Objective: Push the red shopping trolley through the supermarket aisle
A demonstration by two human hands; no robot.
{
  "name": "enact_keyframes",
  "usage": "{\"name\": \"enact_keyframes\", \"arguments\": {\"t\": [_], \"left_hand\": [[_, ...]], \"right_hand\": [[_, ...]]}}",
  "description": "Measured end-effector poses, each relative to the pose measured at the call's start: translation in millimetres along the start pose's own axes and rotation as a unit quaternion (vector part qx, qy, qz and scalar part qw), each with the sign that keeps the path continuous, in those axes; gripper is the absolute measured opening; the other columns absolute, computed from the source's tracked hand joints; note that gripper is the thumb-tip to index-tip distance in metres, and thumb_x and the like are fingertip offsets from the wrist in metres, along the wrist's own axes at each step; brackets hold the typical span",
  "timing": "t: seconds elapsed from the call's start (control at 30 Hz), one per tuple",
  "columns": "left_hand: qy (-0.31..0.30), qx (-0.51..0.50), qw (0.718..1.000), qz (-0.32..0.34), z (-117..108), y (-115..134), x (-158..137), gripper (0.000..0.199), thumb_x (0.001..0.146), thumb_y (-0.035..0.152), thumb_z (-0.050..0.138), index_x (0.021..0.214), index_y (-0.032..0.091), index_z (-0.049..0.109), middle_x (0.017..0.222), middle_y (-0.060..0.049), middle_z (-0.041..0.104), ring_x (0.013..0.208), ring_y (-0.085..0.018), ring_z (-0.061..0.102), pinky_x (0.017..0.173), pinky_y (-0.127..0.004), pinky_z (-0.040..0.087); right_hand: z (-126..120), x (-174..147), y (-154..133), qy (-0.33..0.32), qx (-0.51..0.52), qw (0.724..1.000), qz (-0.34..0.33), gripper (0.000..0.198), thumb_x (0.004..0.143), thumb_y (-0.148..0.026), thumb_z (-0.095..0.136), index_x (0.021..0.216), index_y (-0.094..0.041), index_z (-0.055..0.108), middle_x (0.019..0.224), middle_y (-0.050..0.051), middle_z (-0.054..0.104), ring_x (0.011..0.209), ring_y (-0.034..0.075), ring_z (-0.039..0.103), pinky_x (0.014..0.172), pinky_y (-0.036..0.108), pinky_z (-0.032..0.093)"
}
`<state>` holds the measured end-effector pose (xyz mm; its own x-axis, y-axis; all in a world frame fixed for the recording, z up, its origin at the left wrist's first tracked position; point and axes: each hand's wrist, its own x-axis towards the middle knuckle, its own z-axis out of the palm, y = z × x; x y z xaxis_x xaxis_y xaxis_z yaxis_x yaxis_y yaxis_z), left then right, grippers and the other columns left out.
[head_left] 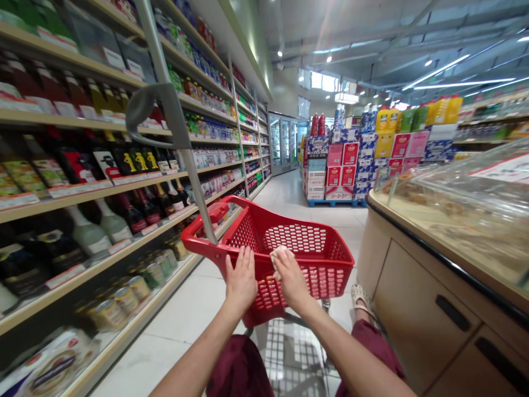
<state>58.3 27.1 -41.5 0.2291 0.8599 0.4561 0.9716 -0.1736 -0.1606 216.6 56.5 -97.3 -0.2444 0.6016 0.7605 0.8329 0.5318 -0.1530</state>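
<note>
A red plastic shopping basket cart [308,220] with perforated walls stands right in front of me, its near side facing my knees. My right hand [287,275] is closed around a crumpled pale cloth [278,255], pressed to the basket's near wall just below the rim. My left hand [241,278] lies flat with outstretched fingers against the same wall, nearer the handle end. From the basket's left end a metal pole rises to a grey plastic grip [159,116]. No goods show inside the visible part of the basket.
Shelves of bottles and cans [140,231] line the left side. A wooden counter [417,264] with a clear cover stands close on the right. Stacked drink cartons [341,171] rest on a blue pallet ahead, with glass-door fridges [283,138] behind.
</note>
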Motion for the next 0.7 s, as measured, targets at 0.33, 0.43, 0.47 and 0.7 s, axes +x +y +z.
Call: {"name": "enact_keyframes", "arguments": {"t": [0.33, 0.43, 0.47, 0.7], "left_hand": [[0.171, -0.027, 0.976, -0.133, -10.8, -77.1, -1.0, 0.062, 0.070, 0.012, 0.036, 0.131, 0.007, 0.023, 0.134, -0.016, 0.036, 0.126, -0.023, 0.027, 0.104, -0.051, 0.008], [0.149, -0.012, 0.983, -0.104, -6.2, -82.6, -1.2, 0.065, 0.069, 0.011, 0.035, 0.132, 0.007, 0.019, 0.134, -0.017, 0.035, 0.127, -0.023, 0.027, 0.103, -0.052, 0.009], [0.146, -0.006, 0.984, -0.098, -4.9, -83.1, -2.1, 0.064, 0.070, 0.012, 0.035, 0.131, 0.006, 0.020, 0.134, -0.018, 0.035, 0.126, -0.023, 0.027, 0.103, -0.052, 0.010], [0.133, -0.001, 0.989, -0.067, -4.3, -88.7, -9.0, 0.066, 0.067, 0.007, 0.034, 0.132, 0.011, 0.021, 0.135, -0.013, 0.035, 0.127, -0.021, 0.025, 0.103, -0.053, 0.011]], "right_hand": [[6.6, 19.6, -22.5, 0.003, 0.045, 0.998, 0.040, 0.042, 0.079, -0.006, 0.036, 0.118, -0.011, 0.050, 0.126, 0.013, 0.047, 0.122, 0.021, 0.033, 0.101, 0.043, 0.028], [20.5, 56.3, -78.8, -0.016, 0.101, 0.995, -0.021, 0.040, 0.079, -0.011, 0.041, 0.118, -0.010, 0.050, 0.128, 0.012, 0.044, 0.124, 0.020, 0.030, 0.103, 0.039, 0.025], [23.9, 67.3, -94.4, -0.016, 0.110, 0.993, -0.040, 0.040, 0.080, -0.014, 0.043, 0.119, -0.011, 0.049, 0.129, 0.012, 0.043, 0.125, 0.020, 0.028, 0.103, 0.039, 0.025], [13.0, 51.0, -58.9, -0.023, 0.063, 0.997, -0.026, 0.040, 0.079, -0.010, 0.042, 0.119, -0.012, 0.049, 0.127, 0.010, 0.046, 0.122, 0.022, 0.032, 0.101, 0.041, 0.028]]}}
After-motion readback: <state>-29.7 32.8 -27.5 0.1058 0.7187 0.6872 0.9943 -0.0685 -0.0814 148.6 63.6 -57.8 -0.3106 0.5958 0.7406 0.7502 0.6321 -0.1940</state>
